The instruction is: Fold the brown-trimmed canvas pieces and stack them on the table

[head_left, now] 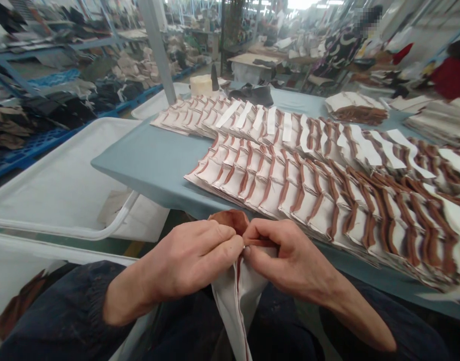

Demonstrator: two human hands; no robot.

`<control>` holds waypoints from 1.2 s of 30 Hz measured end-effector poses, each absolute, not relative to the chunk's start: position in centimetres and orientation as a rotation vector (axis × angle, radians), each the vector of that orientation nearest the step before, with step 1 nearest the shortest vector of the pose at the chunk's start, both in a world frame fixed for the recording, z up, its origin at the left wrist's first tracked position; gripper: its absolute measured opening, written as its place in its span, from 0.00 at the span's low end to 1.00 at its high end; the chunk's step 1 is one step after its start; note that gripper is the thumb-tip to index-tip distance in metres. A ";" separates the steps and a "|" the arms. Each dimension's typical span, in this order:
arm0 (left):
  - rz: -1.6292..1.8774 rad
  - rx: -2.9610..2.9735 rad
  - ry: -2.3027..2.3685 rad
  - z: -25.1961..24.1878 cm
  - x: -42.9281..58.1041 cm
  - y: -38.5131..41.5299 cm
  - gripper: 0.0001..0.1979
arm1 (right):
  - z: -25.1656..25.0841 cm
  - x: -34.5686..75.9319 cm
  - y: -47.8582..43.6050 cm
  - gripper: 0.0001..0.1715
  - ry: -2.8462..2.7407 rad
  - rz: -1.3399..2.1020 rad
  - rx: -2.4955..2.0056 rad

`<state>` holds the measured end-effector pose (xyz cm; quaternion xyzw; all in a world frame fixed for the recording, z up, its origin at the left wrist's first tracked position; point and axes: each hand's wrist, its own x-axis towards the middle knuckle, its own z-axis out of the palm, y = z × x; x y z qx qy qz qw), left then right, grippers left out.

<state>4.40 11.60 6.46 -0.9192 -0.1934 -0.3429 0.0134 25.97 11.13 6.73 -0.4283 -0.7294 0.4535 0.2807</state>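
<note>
A sewn fabric piece [233, 296], off-white on the outside with reddish-brown showing at its seam and upper end, hangs down from both hands in front of my lap. My left hand [188, 255] grips its top edge, thumb and fingers pressed together. Right beside it, my right hand [278, 250] pinches the same edge between thumb and forefinger. The fingertips of both hands almost meet at the seam. Just beyond them lie overlapping rows of similar white and brown pieces [267, 185] on a blue-grey table [155, 165].
White paper strips [286, 126] lie across the back row. Stacked pieces [356, 108] and dark cloth [252, 94] sit farther back. White carts [64, 165] stand at the left, near a metal post [158, 50]. A person in patterned clothing [338, 50] is in the background.
</note>
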 end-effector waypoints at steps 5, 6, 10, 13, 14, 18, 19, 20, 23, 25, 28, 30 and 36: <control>-0.977 -2.828 -0.505 6.3 4.2 11.7 0.16 | 6.0 25.9 10.5 0.11 -1.690 1.571 -1.084; -0.943 -2.841 -0.506 6.3 4.1 11.7 0.18 | 5.8 26.0 10.3 0.13 -1.636 1.644 -1.057; -0.836 -2.880 -0.484 6.6 3.9 11.6 0.17 | 5.1 25.9 10.2 0.16 -1.469 1.816 -0.950; -0.765 -2.920 -0.485 6.8 4.2 11.7 0.13 | 4.9 25.7 10.3 0.17 -1.451 1.785 -0.995; -0.786 -2.949 -0.504 6.7 4.3 11.6 0.11 | 4.9 25.7 10.4 0.17 -1.475 1.754 -1.018; -1.184 -3.089 -0.757 6.4 4.9 10.9 0.10 | 5.8 26.1 10.2 0.10 -1.717 1.535 -1.088; -1.232 -3.133 -0.877 6.4 4.9 10.7 0.13 | 6.0 26.3 10.0 0.08 -1.794 1.440 -1.105; -1.227 -3.192 -0.996 6.5 5.0 10.5 0.13 | 6.3 26.5 9.9 0.07 -1.863 1.335 -1.118; -1.042 -3.430 -1.223 7.2 4.7 10.6 0.07 | 6.7 26.9 9.6 0.08 -2.012 1.100 -1.123; -0.914 -3.584 -1.216 7.6 4.4 11.1 0.05 | 6.7 27.1 9.5 0.09 -2.057 1.065 -1.112; -0.771 -3.713 -1.157 7.9 3.9 12.3 0.15 | 6.4 27.1 9.7 0.09 -2.021 1.160 -1.098; -0.732 -3.773 -1.137 7.9 3.9 12.9 0.17 | 6.1 27.1 9.9 0.08 -1.969 1.256 -1.084; -0.758 -3.896 -1.138 8.2 4.6 13.9 0.19 | 6.2 27.1 10.7 0.10 -2.004 1.264 -1.053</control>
